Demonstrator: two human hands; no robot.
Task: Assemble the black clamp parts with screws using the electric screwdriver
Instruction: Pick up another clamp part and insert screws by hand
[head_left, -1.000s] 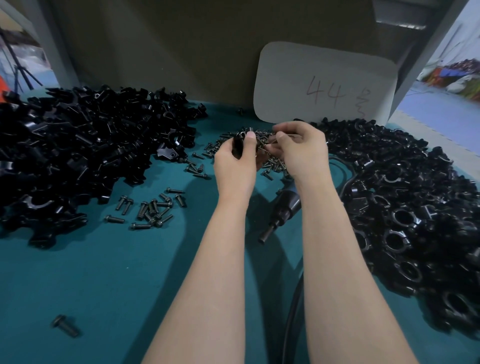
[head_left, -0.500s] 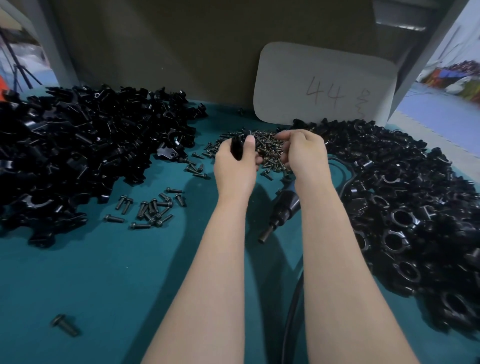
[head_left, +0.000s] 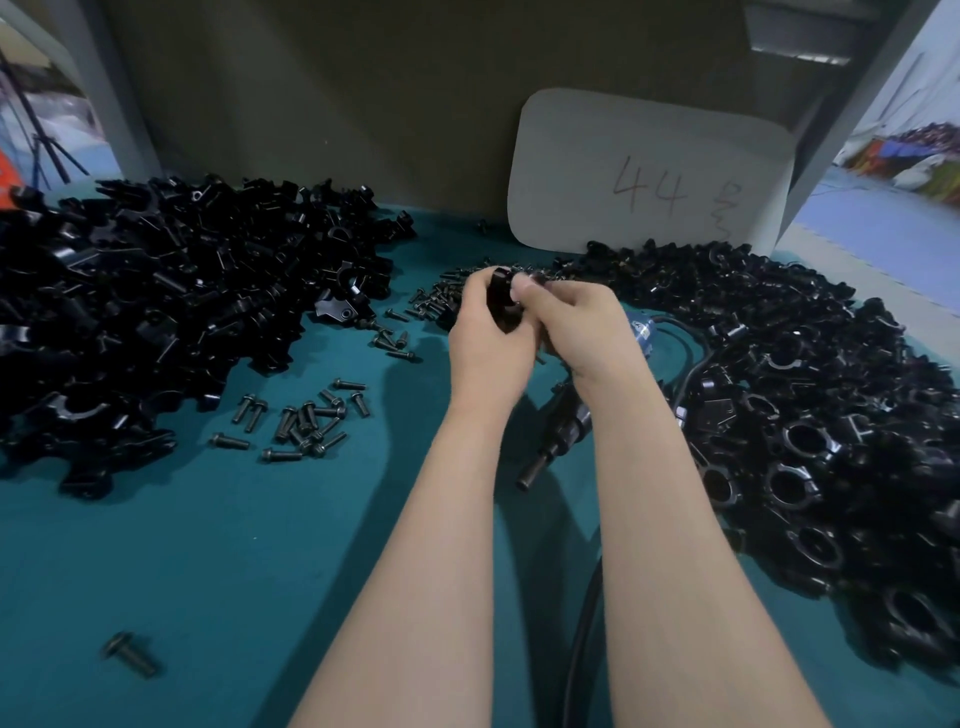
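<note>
Two-handed reach toward far centre | gripping black clamp part (head_left: 501, 309) in curled left hand (head_left: 485, 343) | pinching its top with curled right hand (head_left: 579, 327)

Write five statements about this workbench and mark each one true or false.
1. The left hand grips a small black clamp part, with the right hand pinching it. True.
2. The black electric screwdriver is held in the right hand. False: it lies on the teal table mat between the forearms.
3. The white rounded card reads 44. True.
4. The lone black screw lies in the right pile of black parts. False: it lies alone, near left.
5. The left pile of black parts sits far left. True.
</note>
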